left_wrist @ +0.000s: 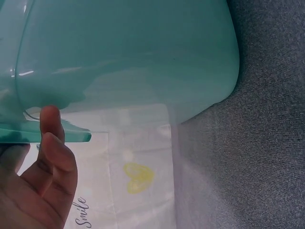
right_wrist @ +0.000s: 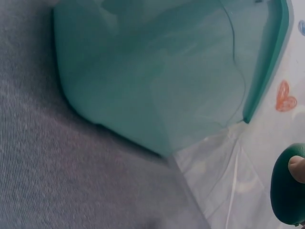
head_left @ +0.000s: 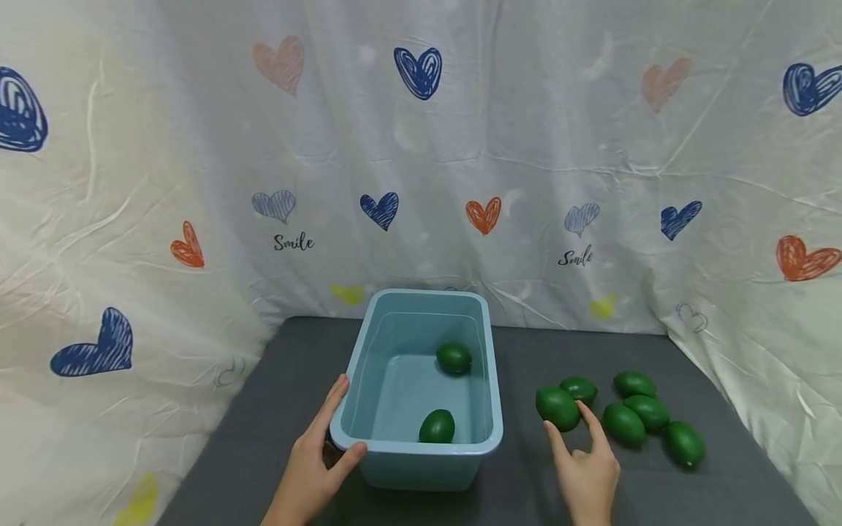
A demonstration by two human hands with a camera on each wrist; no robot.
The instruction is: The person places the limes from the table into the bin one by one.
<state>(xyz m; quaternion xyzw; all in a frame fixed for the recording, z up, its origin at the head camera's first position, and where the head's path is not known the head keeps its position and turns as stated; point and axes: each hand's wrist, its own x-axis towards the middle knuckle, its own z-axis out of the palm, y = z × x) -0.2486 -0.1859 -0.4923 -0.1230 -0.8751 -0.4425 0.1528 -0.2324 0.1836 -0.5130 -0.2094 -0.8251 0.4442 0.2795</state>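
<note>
Creased pale fabric [head_left: 434, 146] printed with scribbled hearts hung behind a dark grey, finely ribbed surface [head_left: 259, 431]. One green fruit [head_left: 556, 408], deep-coloured, smooth and plumply oval, was between the blue bin [head_left: 421, 469] and the surface's right edge, pinched between the thumb and fingertips of the right hand [head_left: 587, 471]. Five similar fruits [head_left: 624, 426] lay nearer that edge. Glossy and round-cornered, the bin held two more fruits [head_left: 454, 358] along its right side; the left hand [head_left: 312, 464] gripped its near left corner, thumb over the rim.
</note>
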